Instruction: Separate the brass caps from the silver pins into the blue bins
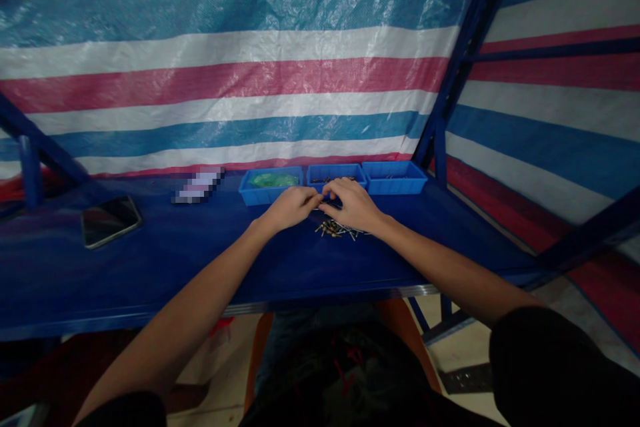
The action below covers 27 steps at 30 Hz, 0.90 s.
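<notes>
My left hand (295, 206) and my right hand (351, 205) meet over the blue table, fingertips nearly touching. Both have their fingers pinched together; a small thin piece shows between them, too small to make out. Just below my right hand lies a loose pile of small metal parts (334, 228), brass and silver in colour. Behind the hands stands a blue bin (316, 170) with small dark parts in it, partly hidden by my right hand. To its left, another blue bin (254, 197) holds something green in clear plastic.
A third blue bin (397, 185) stands at the right of the row. On the left of the blue table (200, 267) lie a phone (111, 220) and a blurred-out flat object (199, 185). Striped sheeting and blue frame posts stand behind.
</notes>
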{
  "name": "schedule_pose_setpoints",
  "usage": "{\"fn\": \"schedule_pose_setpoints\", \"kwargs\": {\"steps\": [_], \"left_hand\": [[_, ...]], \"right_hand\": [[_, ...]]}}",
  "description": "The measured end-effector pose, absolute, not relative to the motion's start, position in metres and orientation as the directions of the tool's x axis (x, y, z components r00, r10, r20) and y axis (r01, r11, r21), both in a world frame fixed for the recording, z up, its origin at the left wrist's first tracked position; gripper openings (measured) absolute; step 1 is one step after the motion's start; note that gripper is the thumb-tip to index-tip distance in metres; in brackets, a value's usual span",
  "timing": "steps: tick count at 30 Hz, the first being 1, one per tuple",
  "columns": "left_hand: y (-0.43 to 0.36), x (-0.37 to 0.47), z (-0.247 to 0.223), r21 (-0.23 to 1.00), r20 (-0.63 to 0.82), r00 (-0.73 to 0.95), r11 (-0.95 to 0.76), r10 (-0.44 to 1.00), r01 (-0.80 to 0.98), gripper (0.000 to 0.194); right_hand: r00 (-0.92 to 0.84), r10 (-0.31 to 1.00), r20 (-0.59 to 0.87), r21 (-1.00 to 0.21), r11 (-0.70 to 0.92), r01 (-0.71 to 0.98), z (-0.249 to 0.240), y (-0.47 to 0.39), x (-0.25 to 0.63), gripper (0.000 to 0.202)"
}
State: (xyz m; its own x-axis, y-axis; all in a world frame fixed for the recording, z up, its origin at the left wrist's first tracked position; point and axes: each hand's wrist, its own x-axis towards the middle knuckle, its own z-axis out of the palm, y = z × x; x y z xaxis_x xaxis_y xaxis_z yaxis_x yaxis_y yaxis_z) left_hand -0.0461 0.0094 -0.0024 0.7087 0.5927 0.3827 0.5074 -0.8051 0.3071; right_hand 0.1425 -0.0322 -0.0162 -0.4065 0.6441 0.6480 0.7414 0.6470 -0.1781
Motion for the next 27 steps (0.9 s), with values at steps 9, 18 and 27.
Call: {"fn": "schedule_pose_setpoints", "kwargs": {"steps": [9, 18, 27], "left_hand": [[0.0102, -0.0458, -0.0030, 0.364, 0.426, 0.656, -0.782, 0.623, 0.506, 0.035], [0.0073, -0.0454, -0.0016, 0.387, 0.466, 0.658, -0.805, 0.591, 0.449, 0.029], [0.0064, -0.0462, -0.0022, 0.402, 0.492, 0.644, -0.809, 0.585, 0.428, 0.021]], "right_hand": [[-0.379, 0.715, 0.588, -0.227, 0.595, 0.771, -0.0154, -0.0331, 0.1415, 0.015], [-0.294, 0.735, 0.612, -0.359, 0.588, 0.725, -0.0132, -0.0337, 0.1407, 0.020], [-0.237, 0.734, 0.636, -0.440, 0.598, 0.670, -0.0156, -0.0315, 0.1424, 0.020]]}}
